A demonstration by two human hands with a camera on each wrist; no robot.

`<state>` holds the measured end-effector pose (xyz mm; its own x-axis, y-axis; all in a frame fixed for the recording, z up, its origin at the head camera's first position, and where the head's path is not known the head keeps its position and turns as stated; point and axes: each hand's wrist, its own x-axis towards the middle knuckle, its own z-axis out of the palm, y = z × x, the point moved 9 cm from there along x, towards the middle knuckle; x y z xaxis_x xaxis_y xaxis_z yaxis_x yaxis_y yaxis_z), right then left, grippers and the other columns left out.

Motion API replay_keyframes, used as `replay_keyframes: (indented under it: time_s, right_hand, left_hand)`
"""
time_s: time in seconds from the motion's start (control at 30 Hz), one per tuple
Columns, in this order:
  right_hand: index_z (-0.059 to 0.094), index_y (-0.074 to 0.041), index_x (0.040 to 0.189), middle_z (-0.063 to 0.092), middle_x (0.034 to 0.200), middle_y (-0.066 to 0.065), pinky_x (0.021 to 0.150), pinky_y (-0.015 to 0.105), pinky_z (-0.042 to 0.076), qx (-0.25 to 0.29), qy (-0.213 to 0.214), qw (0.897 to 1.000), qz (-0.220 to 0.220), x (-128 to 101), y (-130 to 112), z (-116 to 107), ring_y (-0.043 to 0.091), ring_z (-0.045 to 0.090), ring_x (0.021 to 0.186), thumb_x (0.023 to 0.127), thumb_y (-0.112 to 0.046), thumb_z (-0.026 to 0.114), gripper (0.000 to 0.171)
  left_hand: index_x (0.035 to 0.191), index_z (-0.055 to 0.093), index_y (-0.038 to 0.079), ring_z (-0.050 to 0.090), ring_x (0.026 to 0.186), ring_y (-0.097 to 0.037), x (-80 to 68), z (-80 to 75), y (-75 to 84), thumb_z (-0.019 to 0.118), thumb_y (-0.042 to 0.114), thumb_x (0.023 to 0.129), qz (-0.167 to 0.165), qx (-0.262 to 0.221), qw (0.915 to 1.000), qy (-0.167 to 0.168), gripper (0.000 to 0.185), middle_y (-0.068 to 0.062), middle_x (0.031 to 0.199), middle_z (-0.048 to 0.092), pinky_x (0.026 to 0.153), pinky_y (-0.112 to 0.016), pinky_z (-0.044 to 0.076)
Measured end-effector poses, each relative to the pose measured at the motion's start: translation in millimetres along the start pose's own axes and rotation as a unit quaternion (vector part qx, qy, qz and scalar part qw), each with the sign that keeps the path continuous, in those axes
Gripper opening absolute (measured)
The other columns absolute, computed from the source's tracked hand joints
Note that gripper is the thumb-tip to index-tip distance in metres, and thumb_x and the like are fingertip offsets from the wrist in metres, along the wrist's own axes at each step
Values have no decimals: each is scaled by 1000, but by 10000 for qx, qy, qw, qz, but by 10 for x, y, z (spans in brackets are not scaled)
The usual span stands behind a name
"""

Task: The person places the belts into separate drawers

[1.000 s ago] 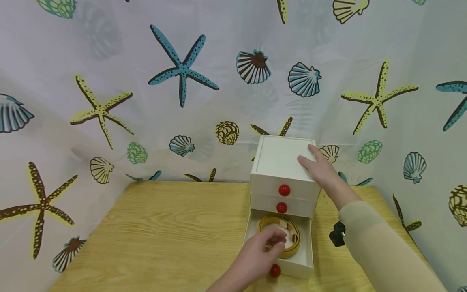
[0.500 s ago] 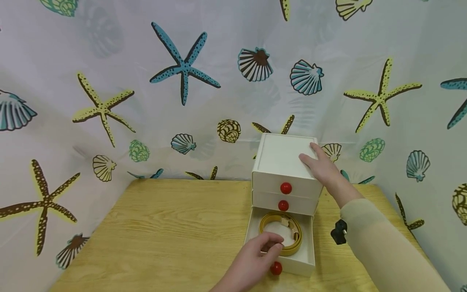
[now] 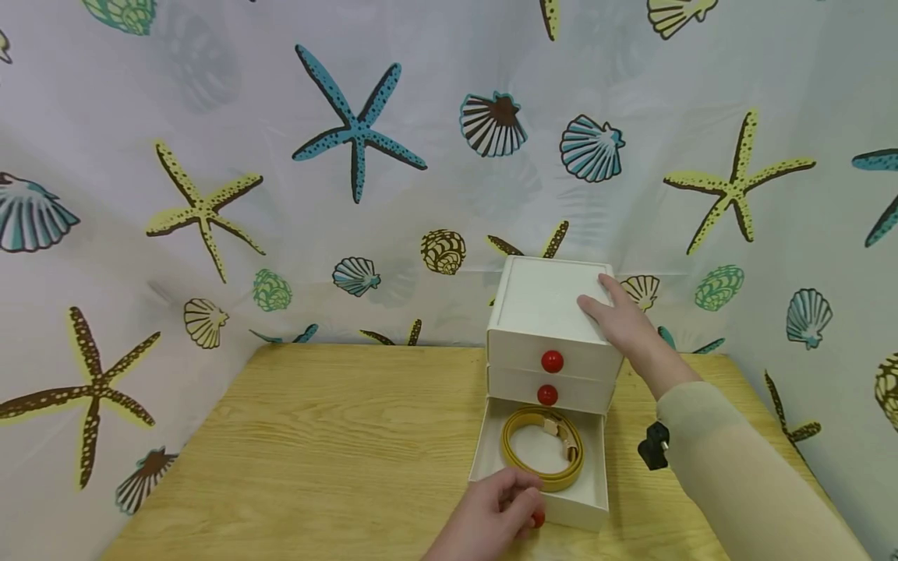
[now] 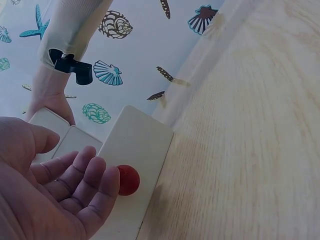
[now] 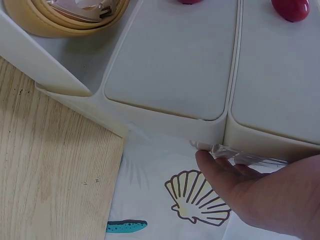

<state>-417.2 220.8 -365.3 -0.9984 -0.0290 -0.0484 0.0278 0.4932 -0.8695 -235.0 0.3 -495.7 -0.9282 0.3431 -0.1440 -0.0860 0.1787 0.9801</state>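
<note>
A small white chest of drawers [image 3: 550, 300] stands on the table, its bottom drawer [image 3: 575, 514] pulled out. Inside that drawer lies a coiled yellow-brown belt [image 3: 561, 481] with a pale buckle. My left hand [image 3: 487, 514] is at the drawer's front, fingers loosely bent beside the red knob [image 3: 539, 520]. In the left wrist view the fingertips overlap the edge of this knob [image 4: 130, 180], the thumb apart from it. My right hand [image 3: 624, 321] rests on the chest's right side, thumb over the top; the right wrist view shows its fingers [image 5: 212, 170] along the side wall.
Two upper drawers are closed, with an upper red knob [image 3: 552, 361] and a middle red knob [image 3: 547, 395]. The wooden table [image 3: 337, 436] reaches left of the chest. A curtain [image 3: 295, 210] printed with starfish and shells surrounds it. A black device [image 3: 654, 446] hangs at the right sleeve.
My left hand has moved down and toward me, from over the belt to the knob on the bottom drawer. The right hand stays on the chest.
</note>
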Motion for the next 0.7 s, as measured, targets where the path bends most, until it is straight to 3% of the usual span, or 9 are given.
replay_keyframes:
  time_s: [0.2,0.47,0.7]
  right_hand:
    - [1,-23,179,-2,184,20,128,74,12,7,-3,10000,-5,-16,-21,10,50,2,167,116,-51,48,84]
    - [1,-23,179,-3,184,20,127,75,13,40,-5,10000,19,-17,-6,10,51,3,166,116,-50,48,84]
    - [1,-23,179,-2,184,20,127,75,13,48,-8,10000,-22,-8,-17,16,50,4,166,116,-49,49,83]
  left_hand:
    - [117,74,4,67,82,-19,-29,-13,-114,65,16,112,-105,-159,9998,-73,16,-3,96,76,76,-34,57]
    - [114,77,10,62,72,-15,-49,-76,-269,66,27,113,-554,304,9980,100,20,-1,90,74,68,-31,52]
    - [112,74,10,65,75,-17,-65,-88,-323,66,23,112,-663,347,9972,64,15,-1,91,73,69,-32,55]
